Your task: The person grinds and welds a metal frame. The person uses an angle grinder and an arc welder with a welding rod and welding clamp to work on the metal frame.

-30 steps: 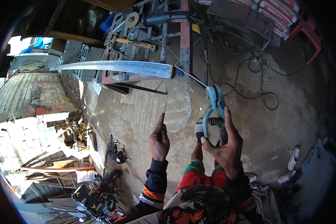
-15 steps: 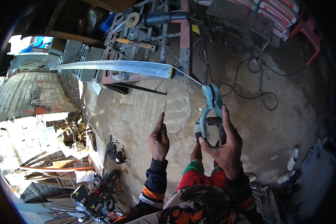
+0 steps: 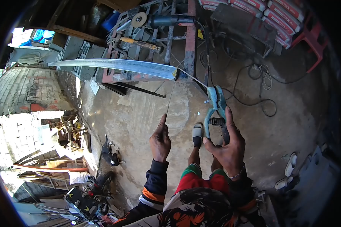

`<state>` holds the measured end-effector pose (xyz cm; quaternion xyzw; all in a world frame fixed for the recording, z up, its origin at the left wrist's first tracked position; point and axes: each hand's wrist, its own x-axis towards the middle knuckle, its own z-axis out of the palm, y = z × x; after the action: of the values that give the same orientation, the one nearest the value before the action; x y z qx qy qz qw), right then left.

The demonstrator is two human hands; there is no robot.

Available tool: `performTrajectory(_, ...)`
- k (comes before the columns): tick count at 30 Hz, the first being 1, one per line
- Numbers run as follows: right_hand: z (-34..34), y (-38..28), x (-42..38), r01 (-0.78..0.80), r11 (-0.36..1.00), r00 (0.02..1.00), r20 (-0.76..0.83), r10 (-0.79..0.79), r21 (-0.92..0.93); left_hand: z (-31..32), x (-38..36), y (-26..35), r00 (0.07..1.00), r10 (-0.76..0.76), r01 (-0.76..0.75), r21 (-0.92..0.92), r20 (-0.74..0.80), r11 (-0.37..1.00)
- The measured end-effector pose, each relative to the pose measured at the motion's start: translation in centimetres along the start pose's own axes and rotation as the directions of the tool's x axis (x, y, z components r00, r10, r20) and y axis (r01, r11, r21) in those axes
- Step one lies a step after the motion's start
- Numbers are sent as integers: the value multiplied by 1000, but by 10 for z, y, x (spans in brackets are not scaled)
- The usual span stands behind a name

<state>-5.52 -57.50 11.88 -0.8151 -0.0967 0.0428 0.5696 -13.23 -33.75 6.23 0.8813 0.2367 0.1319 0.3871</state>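
Observation:
My right hand (image 3: 231, 145) grips a worn blue welding clamp (image 3: 216, 102) with a coil spring between its handles. A thin welding rod (image 3: 193, 78) sticks out of the clamp's jaws, its far end at the near right end of a long silver metal bar (image 3: 136, 68). Closed in a pinch, my left hand (image 3: 161, 142) holds a second thin rod (image 3: 171, 98), which points up at the same end of the bar. The bar lies across a rusty metal frame table (image 3: 189, 49).
An angle grinder (image 3: 170, 19) and a yellow-handled tool (image 3: 140, 43) lie on the frame. Cables (image 3: 254, 100) loop over the floor at right, near a red plastic chair (image 3: 310, 41) and stacked sacks (image 3: 282, 22). A dog (image 3: 110, 153) lies at left, above a motorcycle (image 3: 89, 196).
The view has shifted slightly, and my sandalled foot now shows more fully left of the clamp. Both hands keep their holds, with the rods still at the bar's end.

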Motion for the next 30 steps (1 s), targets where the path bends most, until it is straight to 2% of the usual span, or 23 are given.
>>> performTrajectory(2,-2,-2,0,-28,999,998,56,29,-16,-1,0,0,1000,-22,22,-9,9,1000)
performTrajectory(4,-1,-2,-2,-61,996,998,-7,61,62,-2,-1,1,999,-44,44,-14,25,999)
performTrajectory(6,0,-2,-2,-44,997,999,-29,45,57,-2,-1,3,995,-94,94,-9,36,996)
performTrajectory(8,-1,-4,-2,-67,997,993,92,70,-39,-3,0,-2,995,-94,95,-9,42,995)
performTrajectory(9,-2,-5,-2,-54,997,995,86,59,-57,-3,0,-3,994,-94,95,-11,46,995)
performTrajectory(13,-8,-15,-3,-80,997,997,8,81,-22,-3,0,0,996,-79,79,1,38,997)
performTrajectory(17,3,-6,-5,-53,997,998,-19,54,62,1,1,-3,1000,28,-28,11,-10,1000)
performTrajectory(19,5,-6,-5,-109,992,990,86,114,-62,-1,2,-4,998,53,-53,13,-19,999)
performTrajectory(20,4,-7,-5,-105,992,990,83,110,-62,-1,3,-5,999,39,-39,16,-7,999)
performTrajectory(22,0,-12,-10,-84,995,996,-3,84,-45,-5,-1,-1,1000,9,-9,25,6,1000)
performTrajectory(23,3,-6,-9,17,995,992,-120,-29,-98,-7,0,2,995,-79,77,36,54,996)
performTrajectory(24,1,-9,-8,18,995,992,-119,-30,-101,-7,1,5,982,-163,159,46,99,986)
performTrajectory(26,-12,-27,-3,9,954,999,-42,-22,-299,-5,0,1,989,-124,123,24,77,992)
performTrajectory(30,-30,-64,11,12,905,996,82,25,-425,-3,1,0,1000,-3,3,33,2,999)
